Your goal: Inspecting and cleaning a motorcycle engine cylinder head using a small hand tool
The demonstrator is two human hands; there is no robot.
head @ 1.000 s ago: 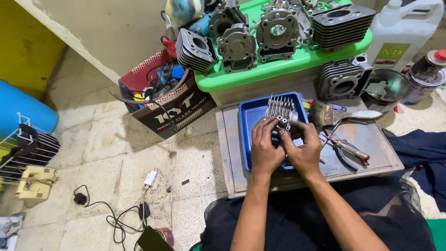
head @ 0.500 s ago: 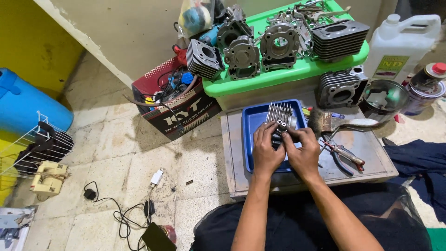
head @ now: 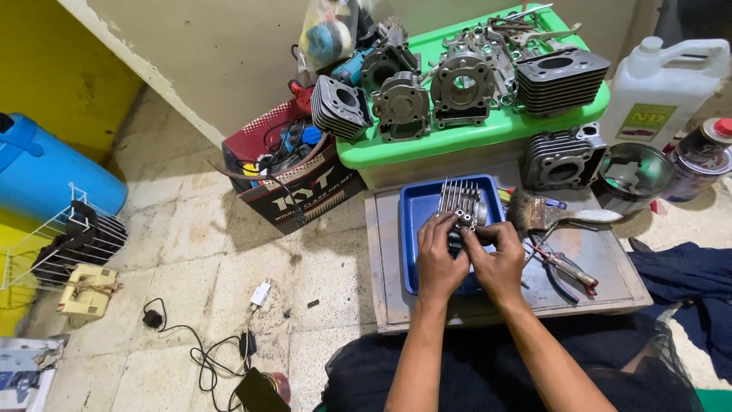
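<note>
While previously lower, finned part (head: 457, 203) higher.

We've got a low wooden counter (head: 610, 294) sitting on the tiled floor (head: 213, 259). On it: a blue tray (head: 415, 229) at the left, a paintbrush (head: 564, 216) and red-handled pliers (head: 568, 267) to the right, and a dark finned cylinder (head: 560, 159) plus a glass bowl (head: 631, 175) at the far edge. On the floor to the left we see a cardboard box of cables (head: 293, 187), a white charger (head: 261, 292) with black cords (head: 206, 355), and a blue barrel (head: 46, 172).
</note>
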